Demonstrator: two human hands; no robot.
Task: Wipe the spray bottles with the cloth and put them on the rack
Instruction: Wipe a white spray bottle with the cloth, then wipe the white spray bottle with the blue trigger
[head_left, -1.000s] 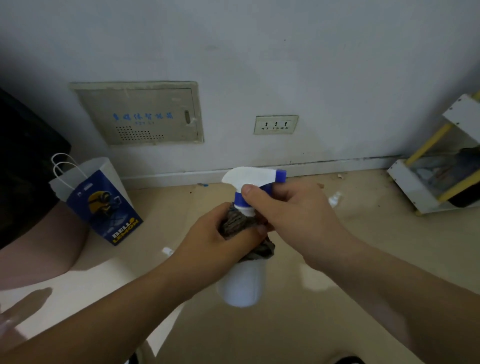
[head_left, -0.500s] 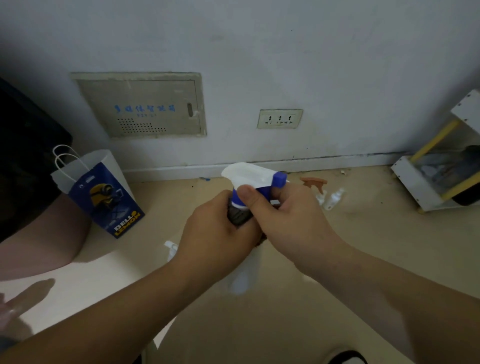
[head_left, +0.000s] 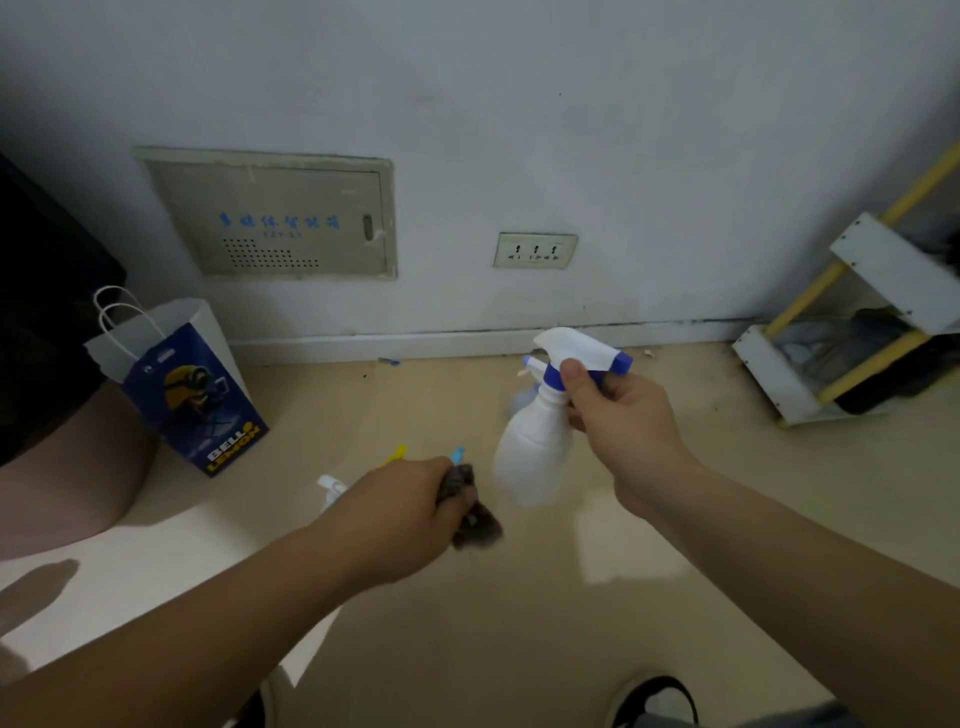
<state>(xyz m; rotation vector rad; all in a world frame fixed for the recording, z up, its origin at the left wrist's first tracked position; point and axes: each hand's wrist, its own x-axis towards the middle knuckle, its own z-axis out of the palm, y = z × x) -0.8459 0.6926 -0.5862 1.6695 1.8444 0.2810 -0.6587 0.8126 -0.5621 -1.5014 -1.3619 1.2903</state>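
Note:
My right hand (head_left: 621, 423) grips a white spray bottle (head_left: 532, 449) by its blue neck, just under the white trigger head; the bottle hangs tilted in the air. To its lower left, my left hand (head_left: 402, 506) holds a bunched grey-brown cloth (head_left: 470, 512), apart from the bottle. Behind my left hand, other spray bottles lie on the floor, showing only a yellow tip (head_left: 397, 452), a light blue tip (head_left: 457, 453) and a white head (head_left: 331, 486). The white rack with yellow rods (head_left: 878, 270) stands at the right against the wall.
A white and blue paper bag (head_left: 189, 395) stands on the floor at the left, beside a person's bare leg (head_left: 67, 478). A wall panel (head_left: 280, 221) and a socket (head_left: 535, 250) are on the wall ahead. My shoe (head_left: 652, 701) shows at the bottom.
My hands have come apart: the left drew the cloth off the bottle, down and left, while the right carried the bottle rightwards. The bottles on the floor are now uncovered.

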